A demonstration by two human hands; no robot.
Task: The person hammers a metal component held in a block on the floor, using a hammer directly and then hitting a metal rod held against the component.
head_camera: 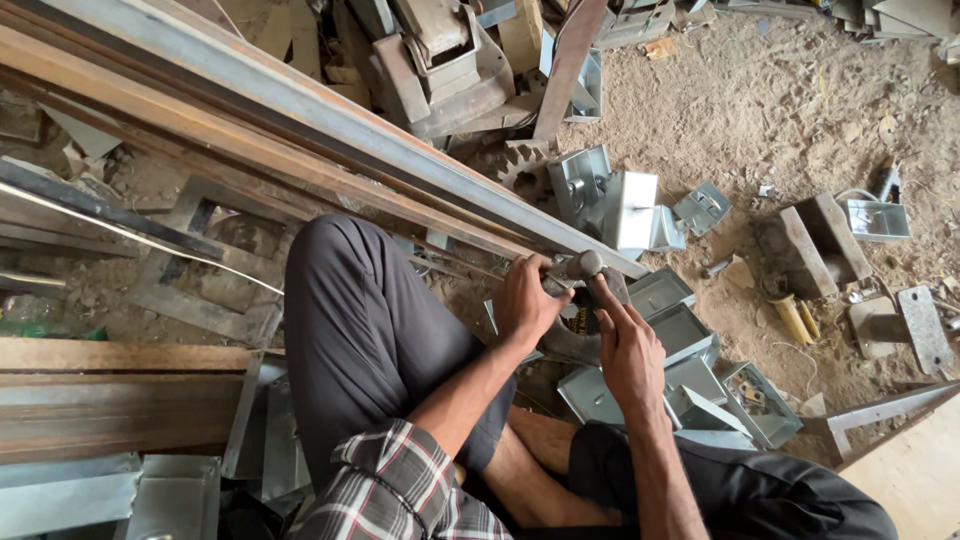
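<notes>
From above, the left hand (527, 300) and right hand (628, 352) both close their fingers round a dark metal part (583, 300), perhaps a clamp, beside the long steel beam (330, 115) over sheet-metal boxes (680, 335); steadying it squarely would serve best.

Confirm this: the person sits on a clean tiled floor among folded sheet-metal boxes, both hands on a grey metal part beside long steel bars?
Not quite. The head view shows sandy dirt ground, not clean tile. The rest holds: left hand and right hand on the grey metal part, sheet-metal boxes around, steel bars alongside.
</notes>
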